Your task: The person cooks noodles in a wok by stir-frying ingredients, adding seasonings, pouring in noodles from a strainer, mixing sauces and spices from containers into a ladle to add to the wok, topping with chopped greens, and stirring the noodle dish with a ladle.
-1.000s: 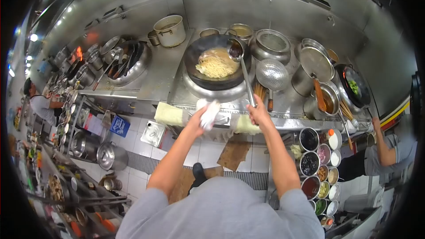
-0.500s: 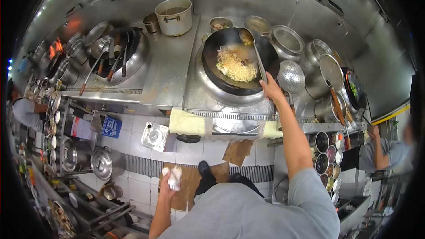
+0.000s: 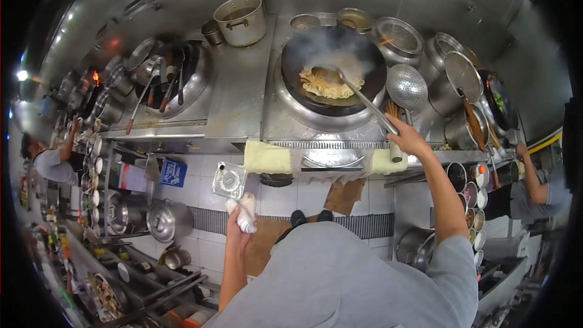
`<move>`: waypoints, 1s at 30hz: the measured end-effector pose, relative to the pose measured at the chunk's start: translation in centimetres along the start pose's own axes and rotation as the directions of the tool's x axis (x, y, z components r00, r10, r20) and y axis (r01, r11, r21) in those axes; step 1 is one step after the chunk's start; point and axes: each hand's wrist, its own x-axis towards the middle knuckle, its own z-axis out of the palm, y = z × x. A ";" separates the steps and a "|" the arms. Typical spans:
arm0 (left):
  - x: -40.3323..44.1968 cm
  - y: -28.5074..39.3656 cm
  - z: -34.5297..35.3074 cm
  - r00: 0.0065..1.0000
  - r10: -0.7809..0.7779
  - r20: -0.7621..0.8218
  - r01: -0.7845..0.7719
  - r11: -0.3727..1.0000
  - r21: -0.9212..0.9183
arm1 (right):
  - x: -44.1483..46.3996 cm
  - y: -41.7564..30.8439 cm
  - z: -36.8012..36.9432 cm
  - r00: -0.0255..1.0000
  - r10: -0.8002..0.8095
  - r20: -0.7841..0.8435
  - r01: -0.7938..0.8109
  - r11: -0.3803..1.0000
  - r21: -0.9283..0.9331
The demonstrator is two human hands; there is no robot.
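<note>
My right hand (image 3: 407,136) is closed on the wooden end of a long metal ladle (image 3: 369,102), over the stove's front edge. The ladle slants down to the left, and its bowl rests on the noodles (image 3: 323,89). These yellow noodles lie at the near side of a large dark wok (image 3: 303,45), with steam rising above them. Low in front of my body, well away from the stove, my left hand (image 3: 237,235) grips a bunched white cloth (image 3: 245,214).
A perforated skimmer (image 3: 407,87) lies right of the wok. Pale towels (image 3: 267,157) hang along the stove's front. A large pot (image 3: 243,31) stands at the back left. Seasoning containers (image 3: 471,194) line the right, where a co-worker's arm (image 3: 533,176) reaches in.
The ladle's bowl has swung from the wok's far right wall down onto the noodles. My right hand has drawn back towards the stove's front. More steam rises. My left hand keeps the cloth.
</note>
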 end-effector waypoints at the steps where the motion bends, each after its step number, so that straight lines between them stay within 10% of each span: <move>1: -0.1 0.1 0.8 1.000 -0.018 -0.015 0.019 0.999 0.029 | 1.7 0.8 0.9 0.999 -0.007 -0.040 0.006 1.000 -0.029; 6: -2.1 -0.7 0.7 0.998 0.061 -0.033 -0.057 0.991 0.123 | 5.0 1.2 6.2 0.976 0.021 -0.219 -0.086 0.952 -0.295; 11: -3.0 -1.3 -0.5 0.986 0.161 -0.040 -0.159 0.987 0.035 | -1.4 1.3 1.9 0.999 -0.002 -0.053 -0.003 0.996 -0.088; 17: 0.3 0.3 -0.4 0.997 0.078 0.012 -0.078 0.997 0.006 | 4.9 1.4 6.0 0.915 0.116 -0.387 -0.110 0.993 0.037; 19: 1.7 1.9 0.4 0.997 0.050 0.065 -0.051 0.999 0.019 | 7.9 -2.5 5.9 0.888 0.417 -0.194 -0.379 0.902 0.206; 22: 4.2 5.2 0.7 0.994 0.070 0.088 -0.081 0.987 0.136 | 8.4 -3.7 5.2 0.926 0.378 0.024 -0.335 0.788 0.517; 29: 8.0 9.2 -0.1 0.978 0.080 0.192 -0.114 0.979 0.172 | 16.4 -4.7 9.4 0.888 0.290 -0.356 -0.278 0.957 0.086; 30: 8.7 9.5 -0.3 0.980 0.067 0.189 -0.103 0.977 0.188 | 14.6 -8.0 9.5 0.900 0.380 -0.214 -0.364 0.925 0.113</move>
